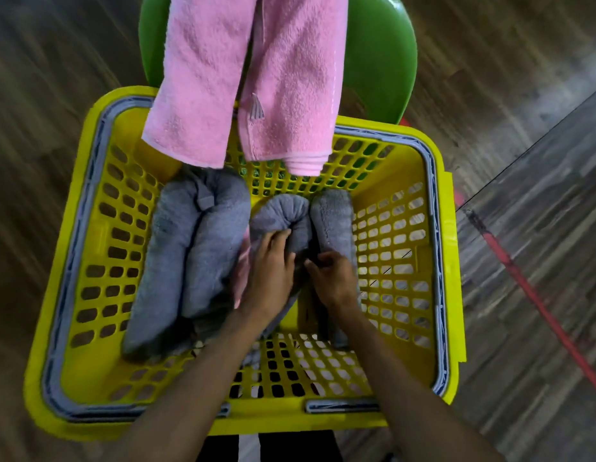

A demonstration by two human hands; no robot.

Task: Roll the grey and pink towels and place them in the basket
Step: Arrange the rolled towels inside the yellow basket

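Note:
A yellow perforated basket [403, 328] with a grey rim stands below me. Rolled grey towels [186, 258] lie along its left side. In the middle a folded-over grey towel roll [286, 211] bends into an arch, and another grey roll [336, 221] lies to its right. My left hand [270, 271] grips the bent roll from above. My right hand [333, 278] holds the towel beside it, fingers curled into the cloth. A pink towel [250, 71] hangs over the green chair, its lower ends drooping over the basket's far rim. A sliver of pink cloth shows under my left hand.
The green plastic chair [383, 61] stands behind the basket. Wooden flooring [523, 228] surrounds everything, with a red line [536, 301] running diagonally at the right. The basket's near right part shows bare yellow bottom.

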